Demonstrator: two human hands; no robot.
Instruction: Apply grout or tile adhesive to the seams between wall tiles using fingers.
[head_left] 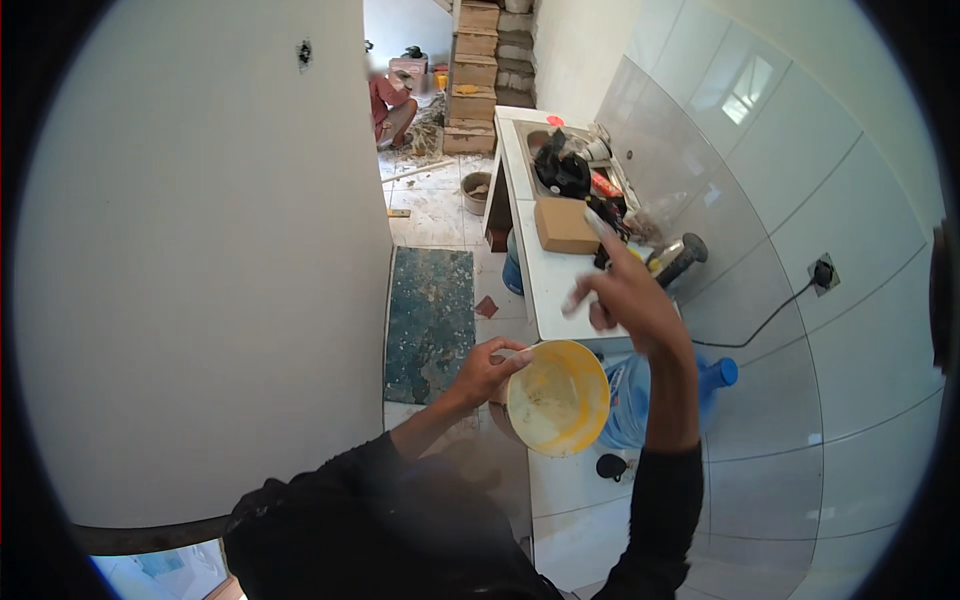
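A yellow plastic bucket with pale residue inside is held tilted at the counter's near part, its mouth facing me. My left hand grips its left rim, thumb over the edge. My right hand is raised above the bucket toward the right, fingers apart and slightly blurred, over the white counter. Beside the bucket, partly behind my right forearm, lies a big blue water jug. A small black object sits below it. A cardboard box lies farther along the counter.
A sink area holds cluttered black items. A corded plug is in the tiled right wall. A white wall closes the left. Beyond the stained mat are a pail, stairs and a crouching person.
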